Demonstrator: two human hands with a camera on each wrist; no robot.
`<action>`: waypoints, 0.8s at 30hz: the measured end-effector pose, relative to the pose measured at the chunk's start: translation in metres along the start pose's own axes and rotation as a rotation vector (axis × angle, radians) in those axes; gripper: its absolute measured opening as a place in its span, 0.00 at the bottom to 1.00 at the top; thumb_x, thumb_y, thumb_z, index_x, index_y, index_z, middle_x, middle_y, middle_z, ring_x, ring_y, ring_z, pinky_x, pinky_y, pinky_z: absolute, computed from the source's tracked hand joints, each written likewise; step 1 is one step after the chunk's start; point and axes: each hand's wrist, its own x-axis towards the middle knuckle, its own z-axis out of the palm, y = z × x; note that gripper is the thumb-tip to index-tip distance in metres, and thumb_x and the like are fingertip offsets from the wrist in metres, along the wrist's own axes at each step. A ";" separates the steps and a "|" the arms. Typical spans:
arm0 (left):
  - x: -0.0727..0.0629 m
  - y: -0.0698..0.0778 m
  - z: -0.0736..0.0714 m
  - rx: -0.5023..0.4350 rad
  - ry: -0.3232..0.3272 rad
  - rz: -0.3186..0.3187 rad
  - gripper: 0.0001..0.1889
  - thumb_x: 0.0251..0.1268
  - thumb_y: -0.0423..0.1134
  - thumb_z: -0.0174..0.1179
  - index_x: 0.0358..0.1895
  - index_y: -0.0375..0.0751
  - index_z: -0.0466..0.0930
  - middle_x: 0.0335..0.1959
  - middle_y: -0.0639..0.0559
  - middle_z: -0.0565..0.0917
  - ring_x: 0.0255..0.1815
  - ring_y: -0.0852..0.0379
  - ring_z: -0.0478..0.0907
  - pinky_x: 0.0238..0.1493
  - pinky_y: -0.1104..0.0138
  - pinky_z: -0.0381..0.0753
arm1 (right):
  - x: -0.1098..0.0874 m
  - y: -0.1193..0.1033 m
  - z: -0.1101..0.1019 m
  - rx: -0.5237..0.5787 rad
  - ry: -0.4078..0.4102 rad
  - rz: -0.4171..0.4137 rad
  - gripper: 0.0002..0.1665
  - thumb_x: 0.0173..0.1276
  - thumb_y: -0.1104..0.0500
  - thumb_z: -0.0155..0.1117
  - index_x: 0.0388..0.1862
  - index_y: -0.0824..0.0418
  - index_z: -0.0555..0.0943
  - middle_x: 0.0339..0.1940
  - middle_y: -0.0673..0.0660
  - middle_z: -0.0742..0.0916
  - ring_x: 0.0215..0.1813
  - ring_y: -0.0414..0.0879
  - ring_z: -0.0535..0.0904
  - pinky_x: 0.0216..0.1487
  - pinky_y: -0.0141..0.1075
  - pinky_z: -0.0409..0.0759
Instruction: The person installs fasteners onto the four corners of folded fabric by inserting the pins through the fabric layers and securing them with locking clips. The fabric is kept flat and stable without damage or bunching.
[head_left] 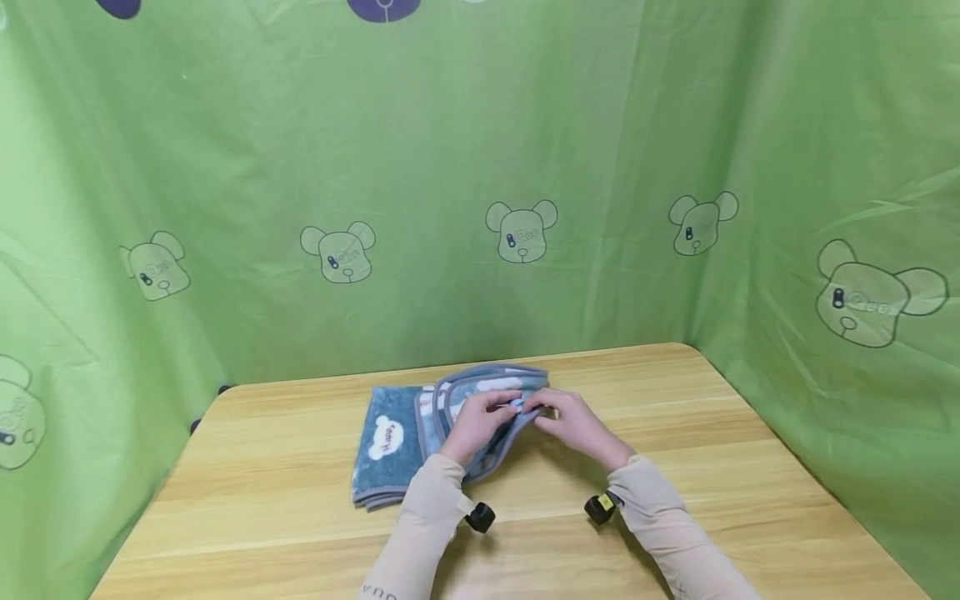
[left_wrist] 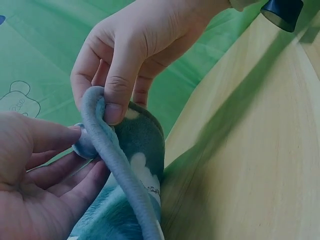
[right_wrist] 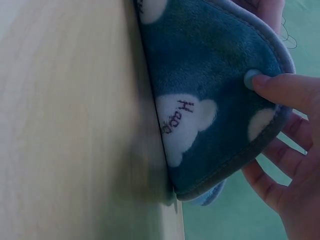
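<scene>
A folded blue plush blanket (head_left: 450,450) with white bear prints and grey bound edges lies on the table, its right part lifted between the hands. My left hand (head_left: 474,423) pinches the raised edge from the left; in the left wrist view its fingertips hold a small grey-blue rounded piece (left_wrist: 86,144) beside the binding. My right hand (head_left: 576,425) grips the same edge from the right. In the right wrist view, its thumb (right_wrist: 280,90) presses on a small light-blue button (right_wrist: 250,79) near the border, with fingers behind the cloth. What lies between the fabric layers is hidden.
The wooden table (head_left: 675,400) carries the blanket near its back edge. A green curtain (head_left: 420,317) printed with bear heads hangs behind and along both sides. Black wrist cameras sit on the left wrist (head_left: 481,517) and right wrist (head_left: 599,509).
</scene>
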 end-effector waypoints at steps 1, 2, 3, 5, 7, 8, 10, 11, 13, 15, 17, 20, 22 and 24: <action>0.000 0.001 0.000 0.000 0.003 -0.003 0.16 0.67 0.36 0.59 0.57 0.39 0.82 0.57 0.46 0.83 0.56 0.53 0.79 0.52 0.67 0.78 | 0.000 0.000 0.000 0.006 -0.003 0.003 0.13 0.57 0.71 0.64 0.39 0.58 0.85 0.39 0.53 0.89 0.44 0.45 0.83 0.50 0.39 0.82; 0.000 0.001 0.000 -0.002 0.006 -0.006 0.16 0.67 0.35 0.60 0.56 0.39 0.82 0.56 0.46 0.84 0.55 0.53 0.80 0.52 0.67 0.79 | 0.000 0.000 -0.001 0.011 -0.004 0.004 0.13 0.57 0.71 0.64 0.39 0.58 0.85 0.39 0.53 0.89 0.44 0.45 0.83 0.50 0.38 0.82; 0.000 0.001 0.000 -0.004 0.008 -0.010 0.16 0.67 0.35 0.60 0.56 0.39 0.82 0.56 0.46 0.84 0.54 0.54 0.80 0.51 0.67 0.79 | 0.000 0.001 -0.001 0.014 -0.005 0.005 0.13 0.57 0.71 0.64 0.38 0.58 0.85 0.39 0.53 0.89 0.44 0.44 0.83 0.50 0.38 0.82; 0.000 0.001 0.000 -0.008 0.012 -0.016 0.16 0.67 0.35 0.60 0.56 0.39 0.82 0.55 0.46 0.84 0.52 0.56 0.80 0.50 0.67 0.79 | 0.000 0.001 -0.001 0.018 -0.003 -0.004 0.13 0.57 0.72 0.65 0.38 0.58 0.85 0.39 0.53 0.89 0.43 0.44 0.83 0.49 0.38 0.82; 0.001 0.001 0.000 -0.013 0.011 -0.023 0.15 0.67 0.35 0.60 0.55 0.39 0.82 0.54 0.46 0.85 0.51 0.56 0.81 0.50 0.67 0.79 | 0.001 0.001 0.000 0.017 0.002 -0.021 0.13 0.57 0.72 0.65 0.38 0.58 0.85 0.38 0.53 0.89 0.43 0.44 0.83 0.49 0.37 0.81; 0.001 0.001 0.000 -0.022 0.008 -0.023 0.15 0.67 0.35 0.60 0.55 0.39 0.82 0.54 0.45 0.85 0.51 0.56 0.81 0.50 0.66 0.80 | 0.001 0.000 0.000 0.017 0.006 -0.029 0.13 0.57 0.72 0.65 0.37 0.58 0.85 0.38 0.53 0.89 0.43 0.45 0.83 0.49 0.38 0.81; 0.001 0.001 -0.003 -0.043 -0.004 -0.028 0.15 0.68 0.35 0.59 0.56 0.37 0.81 0.54 0.44 0.84 0.51 0.55 0.81 0.52 0.65 0.80 | 0.001 0.000 0.000 0.012 0.014 -0.046 0.13 0.56 0.73 0.66 0.37 0.58 0.85 0.38 0.53 0.89 0.42 0.46 0.83 0.48 0.38 0.82; 0.000 0.002 -0.005 -0.053 -0.009 -0.027 0.16 0.68 0.35 0.58 0.56 0.35 0.81 0.54 0.42 0.84 0.52 0.53 0.82 0.53 0.64 0.81 | 0.002 0.000 0.000 0.008 0.017 -0.051 0.13 0.56 0.73 0.66 0.37 0.58 0.85 0.38 0.53 0.89 0.42 0.47 0.83 0.48 0.38 0.82; -0.002 0.004 -0.010 -0.048 -0.013 -0.017 0.16 0.69 0.35 0.57 0.57 0.33 0.79 0.54 0.39 0.83 0.52 0.50 0.82 0.54 0.63 0.81 | 0.002 -0.001 0.000 0.005 0.017 -0.049 0.13 0.56 0.73 0.66 0.37 0.58 0.85 0.38 0.53 0.89 0.42 0.47 0.84 0.49 0.39 0.82; -0.005 0.008 -0.019 -0.018 -0.011 -0.008 0.16 0.69 0.35 0.56 0.57 0.31 0.79 0.55 0.37 0.83 0.52 0.47 0.82 0.54 0.62 0.82 | 0.003 -0.001 0.000 -0.001 0.010 -0.039 0.13 0.57 0.73 0.66 0.37 0.58 0.85 0.38 0.54 0.89 0.43 0.47 0.84 0.49 0.39 0.82; -0.010 0.011 -0.032 0.034 0.005 0.010 0.16 0.70 0.35 0.56 0.56 0.31 0.79 0.54 0.35 0.82 0.51 0.45 0.82 0.52 0.61 0.82 | 0.002 -0.001 -0.001 0.003 -0.007 -0.025 0.12 0.57 0.73 0.65 0.37 0.59 0.85 0.38 0.54 0.89 0.42 0.46 0.84 0.49 0.40 0.82; -0.020 0.014 -0.054 0.092 0.050 0.003 0.16 0.70 0.36 0.56 0.56 0.34 0.79 0.54 0.36 0.82 0.51 0.44 0.82 0.51 0.61 0.82 | 0.001 -0.002 -0.005 0.007 -0.034 -0.018 0.12 0.57 0.73 0.63 0.37 0.60 0.85 0.37 0.55 0.89 0.41 0.45 0.83 0.47 0.43 0.83; -0.027 0.016 -0.070 0.111 0.099 -0.015 0.15 0.70 0.36 0.56 0.56 0.35 0.79 0.54 0.37 0.83 0.51 0.44 0.82 0.51 0.60 0.83 | 0.000 -0.002 -0.008 0.007 -0.050 -0.017 0.12 0.56 0.73 0.63 0.36 0.60 0.85 0.37 0.55 0.89 0.39 0.45 0.83 0.46 0.45 0.83; -0.033 0.016 -0.087 0.100 0.154 -0.044 0.16 0.69 0.35 0.56 0.56 0.34 0.79 0.54 0.36 0.83 0.52 0.44 0.82 0.52 0.59 0.82 | 0.000 -0.002 -0.011 -0.010 -0.062 -0.027 0.12 0.56 0.72 0.64 0.36 0.60 0.85 0.36 0.54 0.88 0.39 0.45 0.82 0.45 0.46 0.83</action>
